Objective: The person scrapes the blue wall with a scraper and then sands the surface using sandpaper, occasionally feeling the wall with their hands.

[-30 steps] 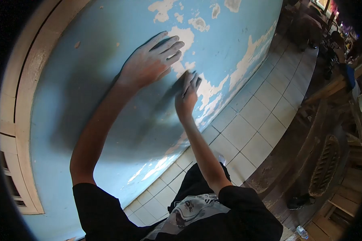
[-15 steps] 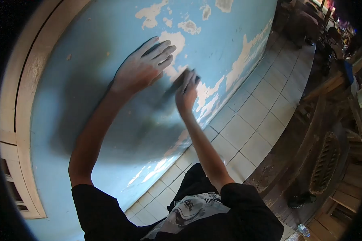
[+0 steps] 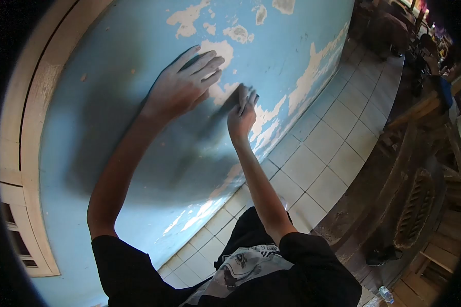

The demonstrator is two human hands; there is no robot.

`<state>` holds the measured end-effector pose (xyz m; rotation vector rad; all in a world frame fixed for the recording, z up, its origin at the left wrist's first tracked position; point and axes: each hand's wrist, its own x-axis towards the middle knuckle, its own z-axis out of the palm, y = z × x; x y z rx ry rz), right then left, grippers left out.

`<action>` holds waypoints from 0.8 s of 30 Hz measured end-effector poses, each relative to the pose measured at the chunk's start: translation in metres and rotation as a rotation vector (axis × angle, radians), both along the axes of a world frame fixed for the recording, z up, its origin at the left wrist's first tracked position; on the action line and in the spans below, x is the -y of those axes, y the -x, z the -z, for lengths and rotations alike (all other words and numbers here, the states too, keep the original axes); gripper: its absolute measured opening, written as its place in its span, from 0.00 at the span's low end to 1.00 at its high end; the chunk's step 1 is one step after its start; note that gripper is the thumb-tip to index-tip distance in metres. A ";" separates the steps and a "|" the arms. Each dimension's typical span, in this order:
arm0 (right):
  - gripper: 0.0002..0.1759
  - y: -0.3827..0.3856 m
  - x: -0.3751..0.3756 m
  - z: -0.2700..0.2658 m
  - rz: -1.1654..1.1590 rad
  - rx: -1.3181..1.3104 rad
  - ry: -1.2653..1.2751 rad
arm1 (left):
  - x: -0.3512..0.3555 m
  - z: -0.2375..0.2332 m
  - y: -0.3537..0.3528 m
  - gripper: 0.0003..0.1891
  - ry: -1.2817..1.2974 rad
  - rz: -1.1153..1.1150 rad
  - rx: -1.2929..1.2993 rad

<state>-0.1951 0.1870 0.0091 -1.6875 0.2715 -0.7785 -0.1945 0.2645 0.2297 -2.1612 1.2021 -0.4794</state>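
Observation:
A blue wall [image 3: 123,117] with peeling paint fills the middle of the head view. My left hand [image 3: 182,84] lies against it, fingers spread and holding nothing, beside a bare whitish patch [image 3: 223,52]. To its lower right, my right hand [image 3: 242,115] is closed, its fingers pinched together at the wall next to another pale patch [image 3: 224,93]. Something greyish shows at those fingertips, too dark and blurred to name. Both hands are dusted pale, and the right one throws a dark shadow on the paint.
A cream wooden frame [image 3: 33,102] borders the wall on the left. White floor tiles [image 3: 307,158] run along its foot. Farther right are a dark wooden bench [image 3: 374,204], a clear plastic bottle [image 3: 385,293] and assorted clutter.
My right hand has shifted slightly on the wall, and its wrist has turned a little. My left hand stays in nearly the same place.

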 end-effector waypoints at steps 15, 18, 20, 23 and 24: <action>0.30 0.000 -0.011 -0.007 0.017 0.208 0.091 | 0.012 -0.018 -0.016 0.20 -0.021 0.055 0.187; 0.28 -0.012 -0.006 -0.013 -0.044 -0.011 -0.060 | 0.015 -0.019 -0.014 0.20 -0.021 0.049 0.196; 0.28 0.011 -0.004 -0.019 -0.085 0.058 -0.021 | 0.014 -0.017 -0.016 0.20 -0.018 0.054 0.200; 0.30 0.000 -0.008 -0.002 0.026 0.171 0.117 | 0.015 -0.017 -0.017 0.19 -0.028 0.051 0.215; 0.30 -0.001 -0.001 -0.002 0.002 0.166 0.114 | 0.015 -0.016 -0.016 0.19 -0.033 0.047 0.228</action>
